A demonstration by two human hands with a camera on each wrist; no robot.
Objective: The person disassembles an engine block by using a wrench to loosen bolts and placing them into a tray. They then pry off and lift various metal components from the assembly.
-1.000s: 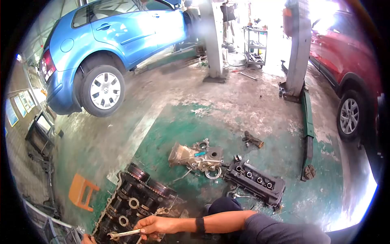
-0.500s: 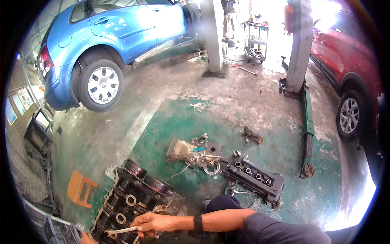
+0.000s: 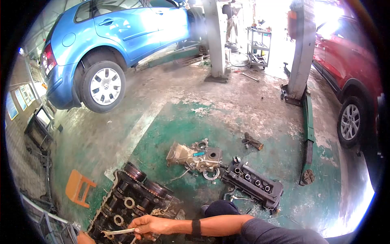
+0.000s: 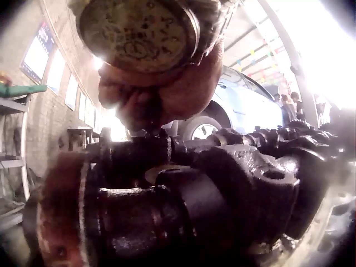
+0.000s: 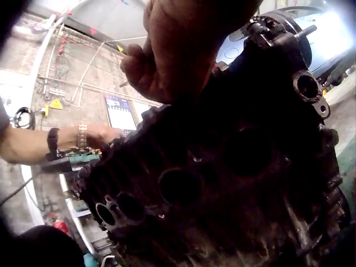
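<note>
A greasy engine with its top exposed fills the lower left of the head view, showing two round sprockets and ring-shaped openings. My right hand grips a wrench over it, the wrench's jaw end pointing left. In the right wrist view that hand is dark above the engine's side, which has several round ports. At the engine's near left edge, my left hand is partly cut off by the frame. The left wrist view has its curled fingers down at the dark shafts and lobes, their tips hidden.
A black valve cover and a metal housing lie on the green floor beyond the engine. An orange stool stands left. A blue car, a red car and lift posts stand farther off.
The right hand has shifted slightly left and down over the engine with the wrench still held. The left hand sits a little farther toward the lower frame edge. The head view has swayed slightly.
</note>
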